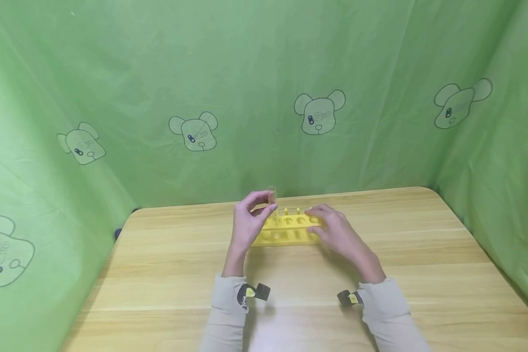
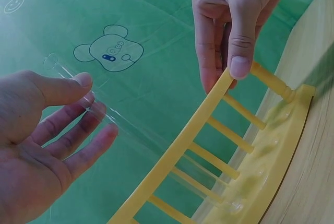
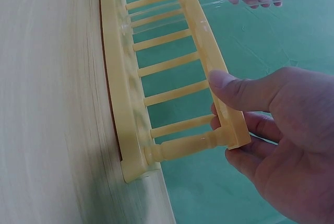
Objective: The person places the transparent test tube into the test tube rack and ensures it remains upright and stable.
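A yellow test tube rack (image 1: 292,221) stands on the table near its far edge. One clear glass test tube (image 2: 128,132) passes through a hole in the rack's top bar, and its rounded bottom reaches the base. My left hand (image 1: 248,220) pinches the upper part of that tube between thumb and fingers, above the rack. At the rack's right end my right hand (image 1: 338,231) grips the top bar (image 3: 203,41), thumb on the near side and fingers behind. Several round holes (image 1: 301,221) show in the bar to the right of the tube.
The rack rests on a light wood table (image 1: 180,274). A green curtain (image 1: 255,98) printed with bear heads hangs close behind the table and on both sides. Small black wrist cameras (image 1: 262,292) are strapped over both light sleeves (image 1: 385,305).
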Demonstrator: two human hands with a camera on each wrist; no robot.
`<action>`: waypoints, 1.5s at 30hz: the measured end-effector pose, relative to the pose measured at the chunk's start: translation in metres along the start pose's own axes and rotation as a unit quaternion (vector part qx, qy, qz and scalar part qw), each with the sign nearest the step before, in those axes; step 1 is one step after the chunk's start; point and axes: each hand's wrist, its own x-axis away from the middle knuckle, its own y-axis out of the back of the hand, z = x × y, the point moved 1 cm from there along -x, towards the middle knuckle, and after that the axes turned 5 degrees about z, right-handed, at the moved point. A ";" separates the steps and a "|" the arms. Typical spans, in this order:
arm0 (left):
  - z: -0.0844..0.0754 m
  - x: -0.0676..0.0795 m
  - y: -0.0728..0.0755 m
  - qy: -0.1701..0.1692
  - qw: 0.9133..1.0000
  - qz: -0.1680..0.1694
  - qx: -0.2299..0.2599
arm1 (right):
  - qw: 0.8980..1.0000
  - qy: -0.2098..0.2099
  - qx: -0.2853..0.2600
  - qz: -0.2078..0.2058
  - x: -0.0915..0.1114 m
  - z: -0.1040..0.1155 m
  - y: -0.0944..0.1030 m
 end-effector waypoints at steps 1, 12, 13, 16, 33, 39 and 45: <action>0.000 0.000 0.000 0.001 1.000 0.000 0.001 | 1.000 -0.001 0.000 0.000 0.000 0.000 0.000; 0.003 -0.002 0.002 0.002 1.000 0.008 -0.007 | 1.000 -0.008 -0.003 0.002 -0.001 0.001 0.000; 0.003 -0.002 0.002 0.002 1.000 0.009 -0.007 | 1.000 -0.009 -0.003 0.002 -0.001 0.001 0.000; 0.003 -0.002 0.003 0.005 1.000 0.009 -0.007 | 1.000 -0.009 -0.004 0.002 -0.002 0.001 0.000; 0.008 -0.007 0.002 0.007 1.000 0.005 -0.006 | 1.000 -0.006 -0.006 0.000 -0.005 -0.002 0.002; 0.008 -0.007 0.002 0.019 1.000 0.004 0.006 | 1.000 -0.008 -0.009 0.006 -0.006 -0.001 0.003; -0.007 -0.006 0.001 0.027 1.000 0.010 0.011 | 1.000 -0.013 -0.007 0.008 -0.006 0.000 0.003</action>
